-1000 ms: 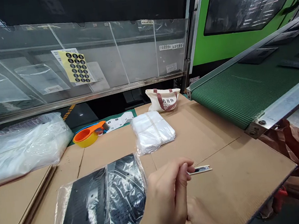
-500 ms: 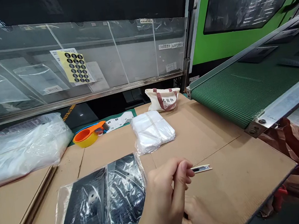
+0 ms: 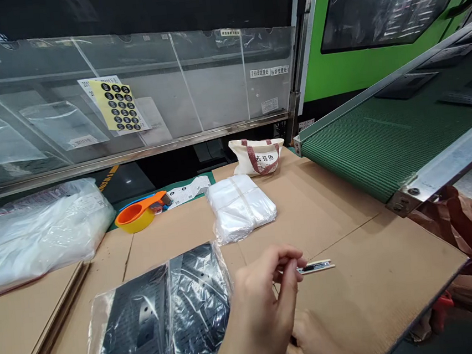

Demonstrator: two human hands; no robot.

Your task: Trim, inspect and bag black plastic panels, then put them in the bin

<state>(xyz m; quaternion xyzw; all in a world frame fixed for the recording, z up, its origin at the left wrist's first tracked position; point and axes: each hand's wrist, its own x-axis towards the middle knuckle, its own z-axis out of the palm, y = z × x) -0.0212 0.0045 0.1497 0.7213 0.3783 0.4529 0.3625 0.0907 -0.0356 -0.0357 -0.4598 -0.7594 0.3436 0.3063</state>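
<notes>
Fine fingertip work is seemingly going on right of the bagged black panels.
The left hand is hovering, fingers bent, any pinch unclear, beside slim strips lying right of those panels; the right hand is showing no readable grip; precision is likely being called for next.

This looks like a factory, at its packing place: a green conveyor belt carries dark flat parts near a large green machine, and the cardboard-covered table holds a tape dispenser and a tied stack of plastic bags.
</notes>
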